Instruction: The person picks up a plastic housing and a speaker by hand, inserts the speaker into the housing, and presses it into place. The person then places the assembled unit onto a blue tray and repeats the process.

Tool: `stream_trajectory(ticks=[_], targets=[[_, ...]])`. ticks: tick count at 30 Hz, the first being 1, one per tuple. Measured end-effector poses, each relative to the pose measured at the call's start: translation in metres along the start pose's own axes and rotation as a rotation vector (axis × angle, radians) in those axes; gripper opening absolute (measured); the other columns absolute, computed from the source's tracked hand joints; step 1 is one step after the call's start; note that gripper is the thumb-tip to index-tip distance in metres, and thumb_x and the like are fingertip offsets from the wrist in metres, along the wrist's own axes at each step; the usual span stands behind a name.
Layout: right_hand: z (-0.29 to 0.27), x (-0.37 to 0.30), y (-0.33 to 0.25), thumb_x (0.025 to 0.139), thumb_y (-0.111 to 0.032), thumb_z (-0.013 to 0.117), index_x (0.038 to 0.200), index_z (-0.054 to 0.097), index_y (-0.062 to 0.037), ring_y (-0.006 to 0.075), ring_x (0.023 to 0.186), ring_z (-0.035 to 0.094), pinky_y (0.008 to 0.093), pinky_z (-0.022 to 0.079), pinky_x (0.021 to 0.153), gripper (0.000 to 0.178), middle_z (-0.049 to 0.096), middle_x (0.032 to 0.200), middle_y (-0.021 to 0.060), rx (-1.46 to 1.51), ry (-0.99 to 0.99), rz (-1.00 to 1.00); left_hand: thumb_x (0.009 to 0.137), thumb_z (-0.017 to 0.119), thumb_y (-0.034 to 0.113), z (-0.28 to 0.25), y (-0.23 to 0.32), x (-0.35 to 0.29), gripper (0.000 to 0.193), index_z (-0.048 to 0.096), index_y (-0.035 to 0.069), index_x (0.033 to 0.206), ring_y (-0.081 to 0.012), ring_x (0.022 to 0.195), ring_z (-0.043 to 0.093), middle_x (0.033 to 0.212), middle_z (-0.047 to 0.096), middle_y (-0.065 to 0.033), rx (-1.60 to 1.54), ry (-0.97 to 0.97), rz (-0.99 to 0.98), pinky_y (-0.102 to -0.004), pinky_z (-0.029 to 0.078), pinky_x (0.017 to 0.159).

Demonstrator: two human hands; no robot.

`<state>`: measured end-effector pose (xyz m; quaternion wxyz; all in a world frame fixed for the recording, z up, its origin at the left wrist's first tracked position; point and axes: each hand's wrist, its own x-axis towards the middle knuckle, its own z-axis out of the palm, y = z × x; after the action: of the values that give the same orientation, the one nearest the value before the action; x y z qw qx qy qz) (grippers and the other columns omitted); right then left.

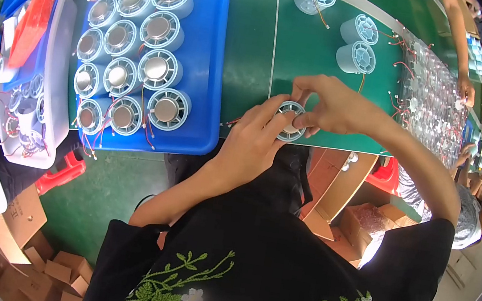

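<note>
At the near edge of the green table [251, 40], my left hand [249, 139] closes around a round light-blue plastic housing [290, 135] with a slotted rim and a silver disc in its middle. My right hand [338, 106] pinches at the same housing from the right, its thumb over the disc. Fingers cover much of the part, so its far side is hidden. A thin red wire end pokes out left of my left hand. To the left, a blue tray [207, 39] bears rows of similar housings [157, 69] with silver discs facing up and wires trailing.
Farther back stand three light-blue housings [318, 3] with ribbed tops. Right of them lies a pile of clear-wrapped parts with wires [433, 92], where another person's arm [460, 40] reaches in. A white bin [58, 79] holds parts at left. Cardboard boxes [361, 224] lie below.
</note>
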<state>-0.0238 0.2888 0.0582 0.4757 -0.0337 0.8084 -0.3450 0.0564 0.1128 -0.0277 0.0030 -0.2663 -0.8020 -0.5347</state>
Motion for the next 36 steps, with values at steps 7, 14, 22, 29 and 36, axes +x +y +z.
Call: stream_trajectory(ticks=[7, 14, 22, 29, 36], targets=[[-0.009, 0.003, 0.006, 0.076, -0.012, 0.077, 0.103, 0.059, 0.0046, 0.0227, 0.073, 0.071, 0.0336, 0.056, 0.065, 0.037, 0.068, 0.096, 0.0159, -0.06, -0.036, 0.008, 0.071, 0.073, -0.003, -0.015, -0.004, 0.01, 0.056, 0.048, 0.002, 0.121, -0.0416, 0.106, 0.057, 0.123, 0.054, -0.0213, -0.169, -0.171, -0.109, -0.0466, 0.049, 0.084], [-0.006, 0.002, -0.02, 0.068, -0.013, 0.08, 0.111, 0.062, 0.005, 0.0253, 0.076, 0.069, 0.0351, 0.055, 0.069, 0.049, 0.07, 0.097, 0.0163, -0.488, 0.051, -0.056, 0.071, 0.077, 0.003, -0.008, -0.003, 0.006, 0.066, 0.043, 0.001, 0.127, -0.0439, 0.106, 0.057, 0.122, 0.054, -0.0228, -0.207, -0.074, -0.115, -0.0481, 0.049, 0.085], [-0.002, -0.005, -0.023, 0.064, -0.017, 0.083, 0.099, 0.067, 0.0055, 0.0272, 0.077, 0.068, 0.0358, 0.052, 0.067, 0.044, 0.071, 0.091, 0.017, -0.453, 0.009, -0.046, 0.068, 0.081, 0.007, 0.003, -0.01, -0.004, 0.063, 0.049, 0.0, 0.122, -0.0432, 0.102, 0.059, 0.121, 0.056, -0.0224, -0.199, 0.046, -0.122, -0.0465, 0.05, 0.084], [-0.003, -0.002, -0.007, 0.062, -0.02, 0.086, 0.092, 0.067, 0.0056, 0.0274, 0.074, 0.067, 0.0363, 0.052, 0.065, 0.044, 0.07, 0.087, 0.0163, -0.456, -0.016, 0.037, 0.072, 0.076, 0.005, -0.005, -0.006, 0.007, 0.056, 0.051, 0.0, 0.122, -0.043, 0.103, 0.058, 0.117, 0.059, -0.0206, -0.296, -0.132, -0.138, -0.0457, 0.05, 0.082], [0.001, -0.005, -0.003, 0.06, -0.023, 0.088, 0.09, 0.065, 0.0062, 0.0295, 0.08, 0.067, 0.0377, 0.052, 0.069, 0.047, 0.07, 0.091, 0.0181, -0.43, 0.021, 0.126, 0.077, 0.072, 0.005, -0.01, -0.004, 0.013, 0.052, 0.05, 0.0, 0.123, -0.0426, 0.103, 0.057, 0.118, 0.059, -0.0188, -0.215, -0.247, -0.158, -0.0473, 0.048, 0.082]])
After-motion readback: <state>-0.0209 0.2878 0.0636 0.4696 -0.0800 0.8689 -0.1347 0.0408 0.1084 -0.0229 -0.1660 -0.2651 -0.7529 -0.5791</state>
